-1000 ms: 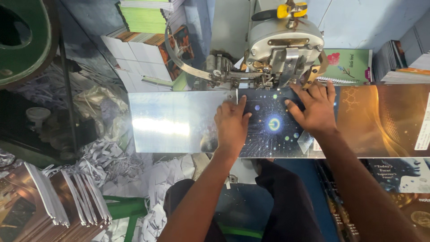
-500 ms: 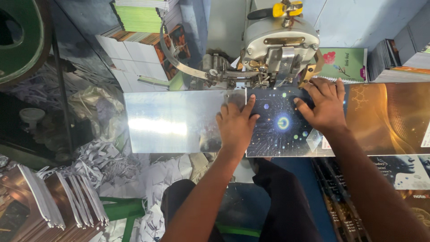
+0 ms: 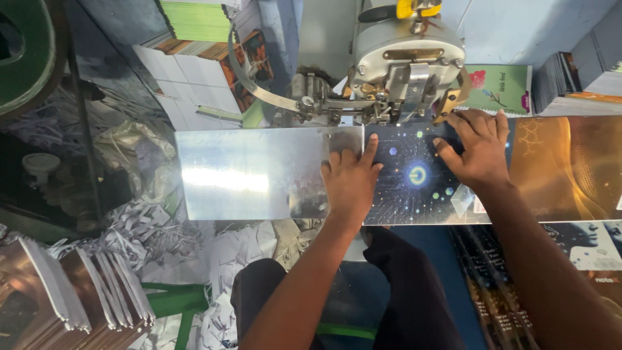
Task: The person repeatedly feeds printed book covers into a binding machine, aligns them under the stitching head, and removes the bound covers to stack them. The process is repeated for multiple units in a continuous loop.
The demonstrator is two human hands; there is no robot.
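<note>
We see the left hand [image 3: 350, 178] lying flat, fingers spread, palm down on the printed cover sheet [image 3: 414, 175]. It grips nothing; it presses. It sits at the left end of the sheet, where the dark printed surface meets the shiny metal plate [image 3: 249, 174] of the machine bed. The right hand [image 3: 476, 149] is also flat and unclenched, fingers extended toward the far edge of the sheet, just below the machine head.

The sheet lies directly under both hands, so no reach is needed. Its long axis runs left to right across the bed, and its orange-gold portion [image 3: 557, 165] extends well to the right of the right hand. The far long edge of the sheet lies at the foot of the stitching head [image 3: 405, 61], and the right hand is the nearer of the two to that head; its fingertips are just beside the mechanism. We cannot tell whether they touch it.

Outward from the bed: a curved metal band [image 3: 259, 87] arcs from the head toward the upper left. Stacked booklets [image 3: 194, 19] stand beyond it. Shredded paper trimmings [image 3: 149, 227] lie below the near left corner of the plate, and a fanned stack of covers [image 3: 78, 295] sits at lower left. A green booklet [image 3: 502, 87] rests beyond the far right edge.
</note>
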